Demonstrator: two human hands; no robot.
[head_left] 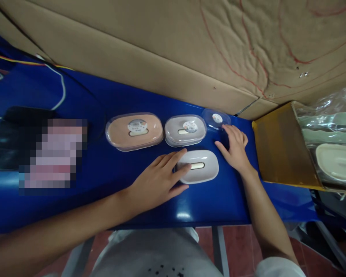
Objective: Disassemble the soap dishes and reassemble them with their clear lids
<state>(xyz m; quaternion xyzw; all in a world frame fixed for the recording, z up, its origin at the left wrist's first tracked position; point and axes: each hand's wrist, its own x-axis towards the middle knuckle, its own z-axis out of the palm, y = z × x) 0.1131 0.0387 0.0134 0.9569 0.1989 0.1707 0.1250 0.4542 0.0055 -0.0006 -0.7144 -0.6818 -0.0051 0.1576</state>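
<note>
A light grey oval dish (pixel 206 174) with a cream bar in its middle lies on the blue table (pixel 167 211). My left hand (pixel 158 179) rests at the dish's left side, fingers spread, one fingertip near the bar. At the right, my right hand (pixel 235 148) has its fingers apart, the fingertips at the edge of a clear lid (pixel 212 118) with a round label. Behind the dish sits a grey oval container (pixel 173 137) under a clear lid. To its left is a larger peach one (pixel 118 132), also lidded and labelled.
An open cardboard box (pixel 259 154) with plastic-wrapped green and cream items stands at the right. On the left are a dark bag (pixel 11 134), a pixelated object (pixel 56 154) and cables (pixel 64 90). Brown cardboard (pixel 118 50) rises behind the table.
</note>
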